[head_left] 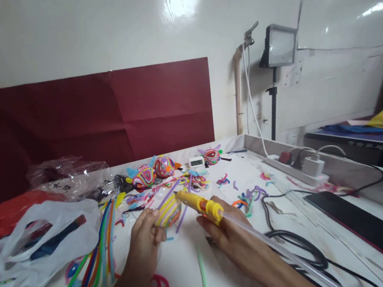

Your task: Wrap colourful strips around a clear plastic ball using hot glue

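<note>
My left hand [146, 236] is closed around a rounded craft piece [169, 211] covered in yellow, pink and orange strips, with purple strips sticking up by it. In my right hand [225, 223] is a yellow hot glue gun [201, 204], its tip touching or almost touching the top of the piece. A long clear glue stick [270, 241] runs out of the gun's back along my forearm. Behind my hands sit colourful strip-covered figures [164, 167] of a similar make. A light green pipe cleaner [203, 279] lies on the table between my arms.
Bundled pipe cleaners [103, 240] and a white plastic bag [55, 238] lie at left. Scraps [249, 199] and a small digital clock [196, 162] are farther back. At right are a black phone [357, 224], looped black cable [298, 247] and a power strip [297, 170].
</note>
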A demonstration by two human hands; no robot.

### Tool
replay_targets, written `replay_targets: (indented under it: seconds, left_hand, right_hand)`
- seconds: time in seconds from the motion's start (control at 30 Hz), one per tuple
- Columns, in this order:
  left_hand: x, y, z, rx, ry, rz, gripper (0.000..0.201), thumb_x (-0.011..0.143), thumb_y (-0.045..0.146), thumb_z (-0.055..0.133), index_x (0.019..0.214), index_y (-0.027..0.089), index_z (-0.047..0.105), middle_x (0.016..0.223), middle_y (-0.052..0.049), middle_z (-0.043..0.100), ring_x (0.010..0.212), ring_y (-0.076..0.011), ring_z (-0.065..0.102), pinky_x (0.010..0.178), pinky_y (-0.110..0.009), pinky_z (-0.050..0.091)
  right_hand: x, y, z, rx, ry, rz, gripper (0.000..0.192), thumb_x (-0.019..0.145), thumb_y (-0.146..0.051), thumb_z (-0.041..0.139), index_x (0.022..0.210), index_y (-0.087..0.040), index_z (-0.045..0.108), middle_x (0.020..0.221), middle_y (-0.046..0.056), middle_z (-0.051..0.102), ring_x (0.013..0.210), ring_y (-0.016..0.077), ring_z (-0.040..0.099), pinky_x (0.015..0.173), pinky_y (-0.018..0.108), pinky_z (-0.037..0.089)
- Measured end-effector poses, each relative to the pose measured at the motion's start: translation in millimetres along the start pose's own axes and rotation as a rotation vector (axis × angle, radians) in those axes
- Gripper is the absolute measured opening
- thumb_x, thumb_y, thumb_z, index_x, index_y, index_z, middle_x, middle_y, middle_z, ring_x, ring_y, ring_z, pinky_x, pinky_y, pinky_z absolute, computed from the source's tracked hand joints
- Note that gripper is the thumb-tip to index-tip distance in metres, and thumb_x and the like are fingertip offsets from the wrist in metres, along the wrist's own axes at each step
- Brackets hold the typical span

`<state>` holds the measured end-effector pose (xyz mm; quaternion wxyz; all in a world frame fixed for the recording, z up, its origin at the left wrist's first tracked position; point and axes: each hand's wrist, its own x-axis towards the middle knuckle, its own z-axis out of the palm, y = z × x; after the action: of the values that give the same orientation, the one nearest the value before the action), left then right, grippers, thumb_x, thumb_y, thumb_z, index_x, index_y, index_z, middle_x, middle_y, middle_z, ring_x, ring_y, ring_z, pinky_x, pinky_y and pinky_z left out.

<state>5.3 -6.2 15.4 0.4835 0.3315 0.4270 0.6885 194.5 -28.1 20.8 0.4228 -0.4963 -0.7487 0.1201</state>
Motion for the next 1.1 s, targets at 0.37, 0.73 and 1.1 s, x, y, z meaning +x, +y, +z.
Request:
replay_targets:
  seconds: [0.37,0.73,1.1]
  left_hand:
    - [9.2,0.2,-6.1,-0.103,-0.018,0.026,0.036,0.054,0.031,0.076,0.065,0.019,0.044,0.049,0.013,0.043,0.031,-0.0002,0.034,0.036,-0.016,0.031]
    - [20.4,7.5,-13.6,-0.145,0.017,0.068,0.036,0.055,0.029,0.074,0.062,0.019,0.041,0.05,0.013,0.043,0.033,-0.0006,0.035,0.038,-0.017,0.03]
    - [17.9,5.1,-12.5,-0.156,-0.018,0.058,0.038,0.056,0.03,0.074,0.058,0.019,0.038,0.046,0.013,0.036,0.033,-0.0008,0.033,0.038,-0.015,0.029]
  right_hand:
    - [6.7,4.2,-23.5,0.332,-0.072,0.207,0.024,0.085,-0.04,0.055,0.088,-0.018,0.064,0.083,0.005,0.069,0.078,0.0222,0.064,0.068,0.032,0.049]
    - [3.3,18.9,-3.8,0.4,-0.413,0.634,0.008,0.076,-0.02,0.057,0.072,-0.019,0.051,0.049,-0.005,0.055,0.04,0.0085,0.05,0.039,0.019,0.036]
    - [-7.1,9.9,1.6,-0.293,-0.428,0.298,0.021,0.075,-0.034,0.061,0.068,-0.015,0.066,0.07,0.012,0.07,0.064,0.0232,0.064,0.052,0.028,0.033]
